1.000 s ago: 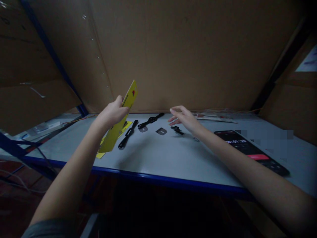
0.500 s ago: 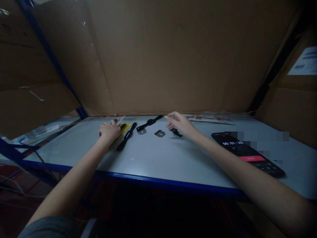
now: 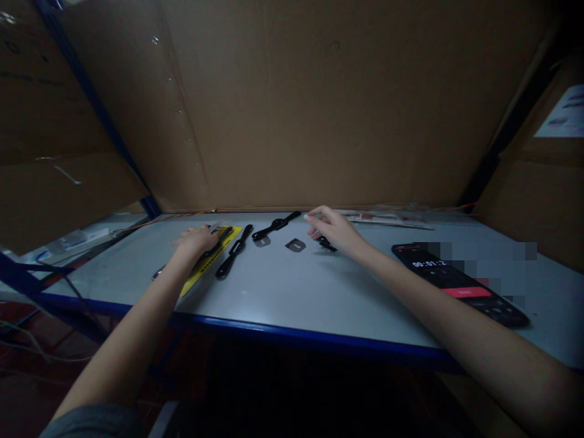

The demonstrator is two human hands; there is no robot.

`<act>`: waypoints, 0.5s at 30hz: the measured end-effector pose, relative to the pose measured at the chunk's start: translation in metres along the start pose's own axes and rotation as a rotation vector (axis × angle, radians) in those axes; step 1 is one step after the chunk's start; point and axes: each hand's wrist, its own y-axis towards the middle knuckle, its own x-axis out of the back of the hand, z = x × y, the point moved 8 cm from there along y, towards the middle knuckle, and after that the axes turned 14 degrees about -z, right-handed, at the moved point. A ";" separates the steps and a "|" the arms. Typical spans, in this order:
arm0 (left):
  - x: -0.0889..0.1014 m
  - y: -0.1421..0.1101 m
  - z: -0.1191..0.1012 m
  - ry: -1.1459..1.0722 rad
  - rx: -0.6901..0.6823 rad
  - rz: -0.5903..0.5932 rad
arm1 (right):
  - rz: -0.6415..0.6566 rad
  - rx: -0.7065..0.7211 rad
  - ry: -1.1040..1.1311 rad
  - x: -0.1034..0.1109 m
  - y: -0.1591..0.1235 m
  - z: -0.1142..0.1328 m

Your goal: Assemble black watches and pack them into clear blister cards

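My left hand (image 3: 194, 239) lies low over the table's left part, fingers stretched out and spread, blurred by motion. A pale, clear-looking piece (image 3: 213, 227) shows by its thumb side; whether it is held I cannot tell. Beside this hand is a yellow printed card (image 3: 207, 266) with a dark strip-like item (image 3: 222, 238) on it. My right hand (image 3: 335, 230) hovers with bent fingers over the table. A small black part (image 3: 325, 243) is under its fingers, seemingly gripped. Between the hands lie two black bundled cables (image 3: 235, 250) (image 3: 276, 225) and two dark flat tabs (image 3: 295, 245) (image 3: 261, 241).
A phone (image 3: 456, 283) with a running timer lies at the right, below my right forearm. Clear-wrapped strips (image 3: 392, 220) lie along the back. Cardboard walls (image 3: 319, 109) enclose the table, which has a blue front edge (image 3: 292, 334). A shiny object (image 3: 157, 273) shows beside my left forearm.
My left hand has moved a little left, and its fingers have spread; more of the yellow card and its dark item shows. My right hand has hardly moved.
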 end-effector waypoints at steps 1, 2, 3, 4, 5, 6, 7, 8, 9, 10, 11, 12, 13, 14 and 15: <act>0.004 -0.004 0.005 0.074 0.087 -0.023 | 0.001 0.002 -0.010 0.000 0.000 0.000; 0.011 -0.007 0.001 0.118 0.081 -0.075 | 0.002 0.004 -0.020 0.000 0.000 -0.001; 0.019 -0.010 -0.009 0.139 0.003 -0.148 | 0.003 0.006 -0.030 -0.001 0.000 -0.001; 0.027 -0.014 -0.021 0.147 -0.087 -0.209 | 0.003 0.008 -0.038 -0.001 0.000 -0.002; 0.031 -0.018 -0.033 0.137 -0.175 -0.230 | 0.003 0.011 -0.048 0.000 0.001 -0.002; 0.031 -0.022 -0.042 0.112 -0.244 -0.190 | 0.005 0.015 -0.059 0.000 0.001 -0.003; 0.026 -0.025 -0.050 0.081 -0.292 -0.105 | 0.007 0.019 -0.075 0.001 0.002 -0.004; 0.020 -0.027 -0.056 0.053 -0.317 -0.005 | 0.009 0.027 -0.099 0.002 0.004 -0.005; 0.013 -0.030 -0.059 0.040 -0.326 0.095 | 0.012 0.040 -0.138 0.003 0.006 -0.007; 0.007 -0.031 -0.062 0.035 -0.325 0.182 | 0.011 0.060 -0.190 0.005 0.009 -0.009; 0.002 -0.031 -0.063 0.038 -0.319 0.241 | 0.010 0.083 -0.252 0.007 0.012 -0.011; -0.003 -0.030 -0.064 0.043 -0.314 0.277 | 0.010 0.107 -0.316 0.009 0.014 -0.014; -0.006 -0.028 -0.065 0.045 -0.309 0.294 | 0.011 0.127 -0.375 0.011 0.017 -0.017; -0.009 -0.026 -0.065 0.044 -0.303 0.300 | 0.016 0.140 -0.425 0.012 0.018 -0.021; -0.011 -0.023 -0.065 0.039 -0.296 0.301 | 0.024 0.146 -0.461 0.013 0.020 -0.024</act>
